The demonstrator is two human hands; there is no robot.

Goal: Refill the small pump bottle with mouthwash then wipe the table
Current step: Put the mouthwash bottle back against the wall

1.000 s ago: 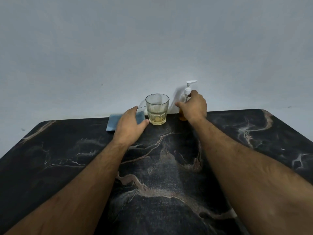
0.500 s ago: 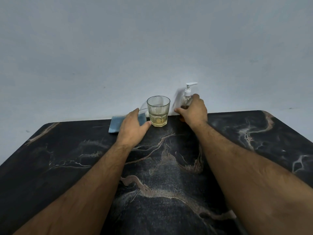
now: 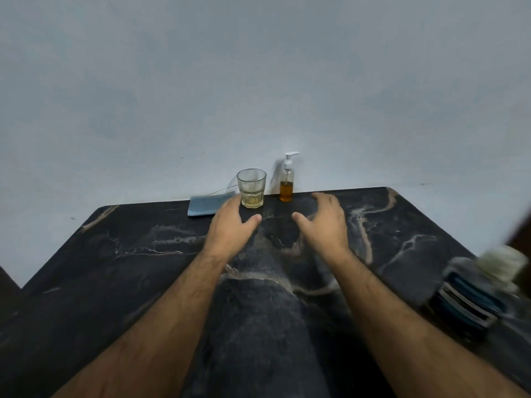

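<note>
Right hand (image 3: 324,222) has let go of the pump bottle (image 3: 286,182) and now hovers open, empty, nearer; left hand (image 3: 232,225), also open, stays beside the glass (image 3: 251,188) above the worktop (image 3: 129,268).

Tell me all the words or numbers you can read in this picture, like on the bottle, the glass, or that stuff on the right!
None can be read.
pump bottle: clear with amber liquid, no label showing.
glass: plain, no print.
blue cloth: plain.
striped blurry object at the table's right edge: too blurred to tell whether it carries any writing.
</note>
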